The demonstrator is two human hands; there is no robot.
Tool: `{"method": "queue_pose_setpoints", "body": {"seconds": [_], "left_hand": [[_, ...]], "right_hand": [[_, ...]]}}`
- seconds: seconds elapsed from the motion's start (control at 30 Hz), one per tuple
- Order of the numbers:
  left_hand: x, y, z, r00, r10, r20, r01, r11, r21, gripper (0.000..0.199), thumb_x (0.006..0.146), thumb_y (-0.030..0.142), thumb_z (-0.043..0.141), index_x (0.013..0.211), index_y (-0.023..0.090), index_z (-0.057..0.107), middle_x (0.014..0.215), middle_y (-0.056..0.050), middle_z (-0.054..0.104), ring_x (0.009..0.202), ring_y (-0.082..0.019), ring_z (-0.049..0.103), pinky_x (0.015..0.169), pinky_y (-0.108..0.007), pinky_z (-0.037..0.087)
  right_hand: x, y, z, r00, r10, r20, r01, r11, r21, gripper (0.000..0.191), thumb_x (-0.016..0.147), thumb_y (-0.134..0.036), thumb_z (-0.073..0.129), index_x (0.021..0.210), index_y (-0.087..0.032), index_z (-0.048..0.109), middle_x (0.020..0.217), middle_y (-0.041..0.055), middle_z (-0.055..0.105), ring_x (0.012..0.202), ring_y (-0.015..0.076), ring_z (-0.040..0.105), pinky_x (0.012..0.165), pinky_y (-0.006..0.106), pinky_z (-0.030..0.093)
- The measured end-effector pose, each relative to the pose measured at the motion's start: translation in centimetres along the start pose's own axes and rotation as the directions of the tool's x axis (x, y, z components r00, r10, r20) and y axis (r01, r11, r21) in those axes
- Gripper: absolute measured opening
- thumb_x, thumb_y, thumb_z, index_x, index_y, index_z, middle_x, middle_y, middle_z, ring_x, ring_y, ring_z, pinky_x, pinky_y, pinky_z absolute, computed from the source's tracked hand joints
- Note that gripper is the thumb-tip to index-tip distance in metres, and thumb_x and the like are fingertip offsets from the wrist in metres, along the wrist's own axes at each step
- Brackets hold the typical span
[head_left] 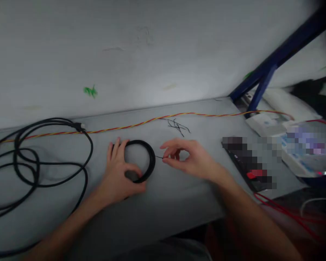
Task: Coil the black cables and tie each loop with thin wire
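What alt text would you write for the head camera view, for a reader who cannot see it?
The left hand holds a black coil on a grey bench, while the right hand pinches a thin wire end at the coil's edge. A looser black cable lies to the left, and a twisted red-and-yellow wire runs along the back.

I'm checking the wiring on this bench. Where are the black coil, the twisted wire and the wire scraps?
Black coil (152, 159): head view, right side of the ring.
Twisted wire (130, 125): head view, middle of its run along the bench.
Wire scraps (176, 127): head view, centre of the small tangle.
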State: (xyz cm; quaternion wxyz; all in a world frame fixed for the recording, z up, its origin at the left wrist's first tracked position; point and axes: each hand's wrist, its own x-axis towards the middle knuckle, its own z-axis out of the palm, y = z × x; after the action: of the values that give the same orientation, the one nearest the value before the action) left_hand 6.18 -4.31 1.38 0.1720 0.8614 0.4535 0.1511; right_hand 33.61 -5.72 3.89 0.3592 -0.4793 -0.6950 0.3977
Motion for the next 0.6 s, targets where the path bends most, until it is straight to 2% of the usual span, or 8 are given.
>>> {"method": "queue_pose_setpoints", "body": {"seconds": [0.1,0.2,0.27,0.4,0.6], "left_hand": [[0.1,-0.1,-0.4,1.000,-0.023,0.005,0.023,0.999,-0.045,0.022,0.061,0.040,0.090,0.065,0.023,0.077,0.168,-0.007,0.035,0.158,-0.049,0.019,0.126,-0.076,0.009],[0.2,-0.2,-0.7,0.999,-0.045,-0.018,0.043,0.995,-0.093,0.020,0.062,0.039,0.088,0.066,0.023,0.077,0.167,-0.007,0.037,0.157,-0.048,0.024,0.126,-0.075,0.009],[0.2,-0.2,-0.7,0.998,-0.057,-0.031,0.053,0.990,-0.128,0.020,0.062,0.037,0.087,0.067,0.022,0.074,0.166,-0.009,0.038,0.157,-0.046,0.024,0.126,-0.074,0.008],[0.2,0.0,-0.5,0.997,-0.073,-0.031,0.069,0.990,-0.125,0.026,0.060,0.033,0.084,0.074,0.021,0.067,0.165,-0.013,0.040,0.158,-0.044,0.023,0.127,-0.073,0.009],[0.1,0.3,0.2,0.995,-0.059,-0.083,0.056,0.998,-0.041,0.053,0.056,0.036,0.084,0.099,0.022,0.058,0.160,-0.021,0.041,0.157,-0.046,0.024,0.127,-0.071,0.013]], "right_hand": [[-0.3,-0.4,0.1,0.992,0.037,0.121,-0.042,0.998,0.040,0.032,0.085,-0.020,0.074,0.117,-0.022,0.071,0.082,-0.0022,0.072,0.073,0.0135,0.065,0.065,0.023,0.050],[-0.6,-0.8,-0.3,0.951,0.121,0.284,-0.136,0.990,0.034,0.023,0.082,-0.015,0.074,0.105,-0.021,0.069,0.078,-0.0038,0.071,0.069,0.0131,0.064,0.062,0.022,0.048],[-0.7,-0.9,-0.1,0.928,0.147,0.343,-0.156,0.988,-0.002,0.019,0.081,-0.012,0.072,0.097,-0.020,0.067,0.076,-0.0047,0.070,0.067,0.0128,0.063,0.062,0.022,0.047],[-0.6,-0.9,2.0,0.943,0.102,0.317,-0.069,0.991,-0.115,0.018,0.080,-0.007,0.072,0.091,-0.020,0.066,0.077,-0.0050,0.069,0.068,0.0118,0.062,0.064,0.022,0.043],[-1.0,-1.3,5.0,0.971,0.018,0.239,0.054,0.954,-0.294,0.014,0.082,-0.008,0.071,0.087,-0.020,0.066,0.080,-0.0024,0.069,0.069,0.0131,0.059,0.065,0.024,0.038]]}}
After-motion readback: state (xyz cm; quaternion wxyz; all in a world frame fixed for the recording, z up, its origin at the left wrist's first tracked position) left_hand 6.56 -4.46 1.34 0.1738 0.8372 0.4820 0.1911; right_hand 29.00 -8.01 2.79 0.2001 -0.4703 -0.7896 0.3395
